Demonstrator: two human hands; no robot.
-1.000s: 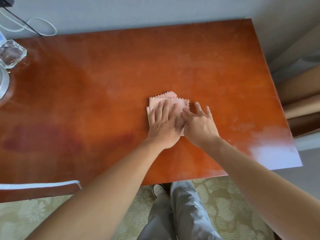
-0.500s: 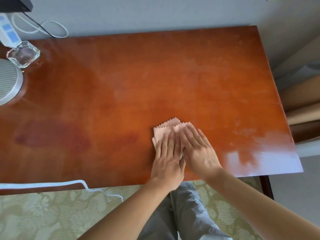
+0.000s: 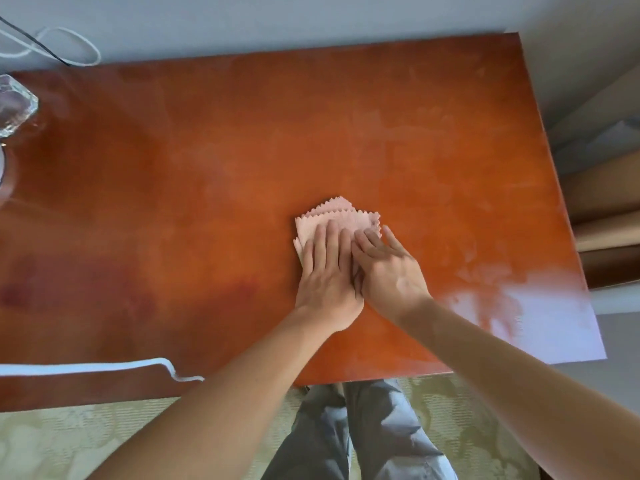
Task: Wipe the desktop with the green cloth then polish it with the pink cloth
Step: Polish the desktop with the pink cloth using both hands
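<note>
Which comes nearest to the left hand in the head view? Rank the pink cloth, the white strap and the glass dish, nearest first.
From the left hand:
1. Pink cloth, pressed flat under its fingers on the desktop.
2. White strap, along the near left edge.
3. Glass dish, far left corner, farthest.

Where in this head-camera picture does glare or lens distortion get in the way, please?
In the head view, window glare whitens the near right corner of the desktop; the wide lens bends the desk edges; the glass object at the left border is cut off; both hands, left hand and right hand, pressing the pink cloth, look sharp.
</note>
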